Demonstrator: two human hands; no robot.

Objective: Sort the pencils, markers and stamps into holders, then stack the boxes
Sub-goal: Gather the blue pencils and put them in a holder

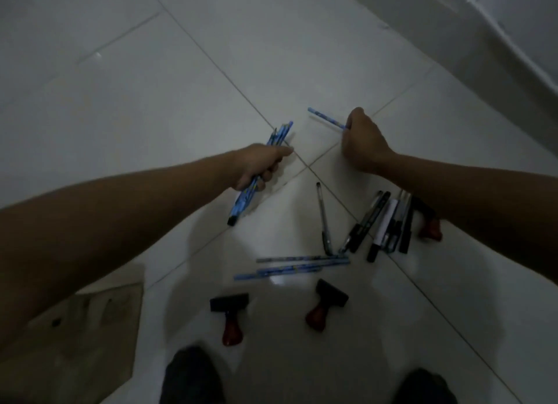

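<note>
My left hand (259,165) grips a bundle of blue pencils (279,135) that sticks out above and below the fist. My right hand (363,142) pinches a single blue pencil (324,117) by one end, just above the tiled floor. More blue pencils (296,266) lie on the floor nearer to me. A loose dark pen (323,219) and a pile of dark markers (383,222) lie under my right forearm. Two stamps with red handles (231,316) (326,304) rest near my feet, and a third stamp (430,230) is partly hidden by my right arm.
The floor is pale glossy tile (181,71). A tan cardboard piece (90,328) lies at the lower left. A wall base (483,41) runs along the upper right. My dark knees (193,376) fill the bottom edge.
</note>
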